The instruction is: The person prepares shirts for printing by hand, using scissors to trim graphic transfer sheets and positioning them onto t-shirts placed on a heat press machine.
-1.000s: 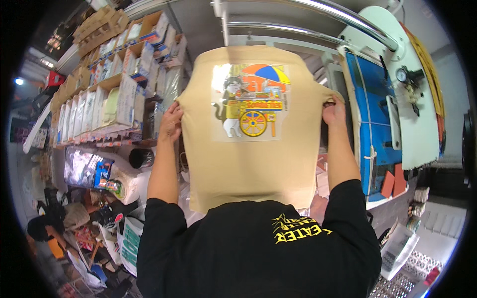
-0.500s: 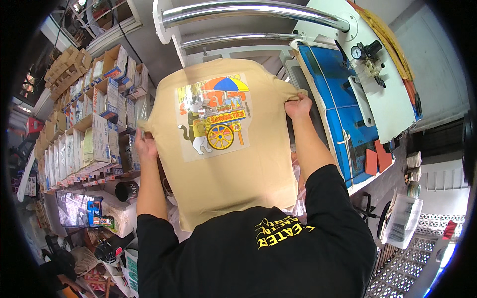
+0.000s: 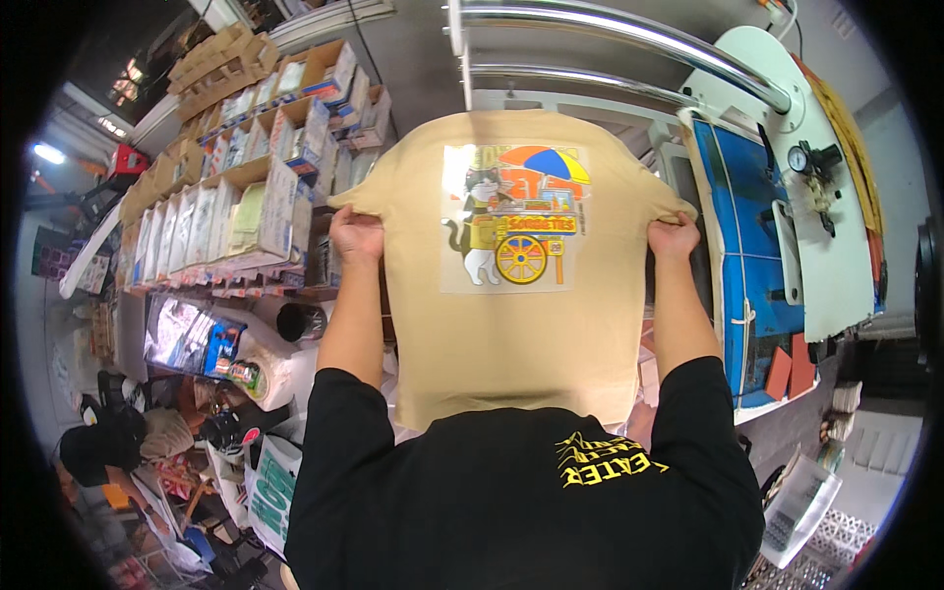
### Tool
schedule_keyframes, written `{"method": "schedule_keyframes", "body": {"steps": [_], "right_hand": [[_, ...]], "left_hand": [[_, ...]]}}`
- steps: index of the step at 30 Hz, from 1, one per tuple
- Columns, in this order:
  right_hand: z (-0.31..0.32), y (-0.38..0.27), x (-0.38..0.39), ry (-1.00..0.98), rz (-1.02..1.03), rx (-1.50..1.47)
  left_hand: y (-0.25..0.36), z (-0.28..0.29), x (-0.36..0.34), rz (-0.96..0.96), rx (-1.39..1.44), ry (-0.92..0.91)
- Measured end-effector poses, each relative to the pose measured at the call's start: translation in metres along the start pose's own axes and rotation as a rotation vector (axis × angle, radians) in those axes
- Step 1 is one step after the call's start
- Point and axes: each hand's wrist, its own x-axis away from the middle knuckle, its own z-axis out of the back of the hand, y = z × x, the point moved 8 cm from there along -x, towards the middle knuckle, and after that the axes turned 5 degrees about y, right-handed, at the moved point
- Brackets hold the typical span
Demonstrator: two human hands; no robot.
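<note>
A tan T-shirt (image 3: 521, 344) lies spread in front of me, its sleeves out to both sides. On its chest rests a clear glossy film (image 3: 457, 279) with a coloured print (image 3: 521, 221) of a cat beside a food cart under a striped umbrella. My left hand (image 3: 356, 236) pinches the left sleeve by its hem. At the opposite side, my right hand (image 3: 674, 236) is closed on the right sleeve's edge. The sleeves are drawn outward. What lies beneath the shirt is mostly hidden.
Open cardboard boxes (image 3: 261, 211) of packets stand left. Shiny metal bars (image 3: 629, 28) cross beyond the shirt. Right is a white machine panel with a pressure gauge (image 3: 798, 157) above a blue pad (image 3: 752, 197). A screen (image 3: 192, 334) and another person (image 3: 98, 452) are lower left.
My view has swung left, so the scene sits further right in the picture. The shirt now looks straighter and my hands more level; both still hold the sleeves.
</note>
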Motion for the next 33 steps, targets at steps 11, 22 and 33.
{"method": "schedule_keyframes", "body": {"steps": [11, 22, 33], "right_hand": [[-0.041, -0.025, 0.176, -0.384, 1.020, 1.739], [-0.001, -0.340, 0.320, 0.458, 1.452, 1.861], [0.004, -0.323, 0.293, 0.499, 1.224, 2.420]], "left_hand": [[-0.019, -0.078, 0.165, -0.936, -1.818, -0.133], [-0.090, -0.068, 0.264, -1.089, -2.098, -0.555], [-0.092, -0.059, 0.269, -1.116, -2.102, -0.539]]}}
